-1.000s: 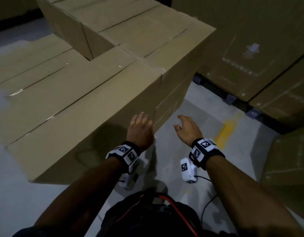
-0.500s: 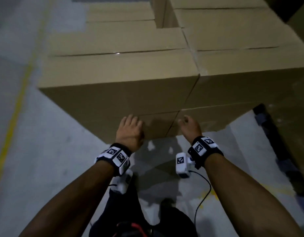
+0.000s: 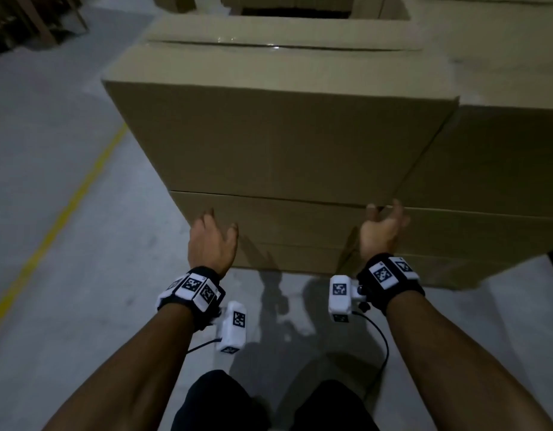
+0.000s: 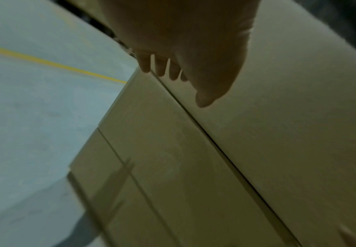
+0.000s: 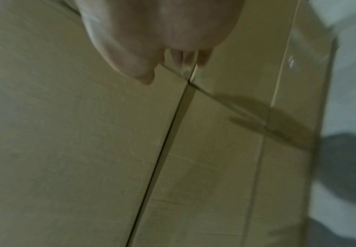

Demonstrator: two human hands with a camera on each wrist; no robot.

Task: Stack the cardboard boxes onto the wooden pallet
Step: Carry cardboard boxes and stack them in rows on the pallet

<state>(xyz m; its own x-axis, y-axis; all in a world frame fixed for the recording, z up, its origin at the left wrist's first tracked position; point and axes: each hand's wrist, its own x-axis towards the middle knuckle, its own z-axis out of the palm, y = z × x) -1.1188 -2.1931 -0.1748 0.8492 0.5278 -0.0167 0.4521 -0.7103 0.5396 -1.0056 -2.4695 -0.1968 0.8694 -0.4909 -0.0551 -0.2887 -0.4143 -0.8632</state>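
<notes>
We wore black wristbands (image 3: 191, 289) faced with white square-coded tags, a white coded camera block (image 3: 233, 327) with a thin black cable hanging under each wrist, bare forearms, and dark trousers (image 3: 219, 402).

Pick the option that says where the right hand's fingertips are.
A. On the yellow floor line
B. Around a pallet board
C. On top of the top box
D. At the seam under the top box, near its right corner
D: the right hand reaches, fingers spread, to the seam beneath the top box, close to its right corner.
</notes>
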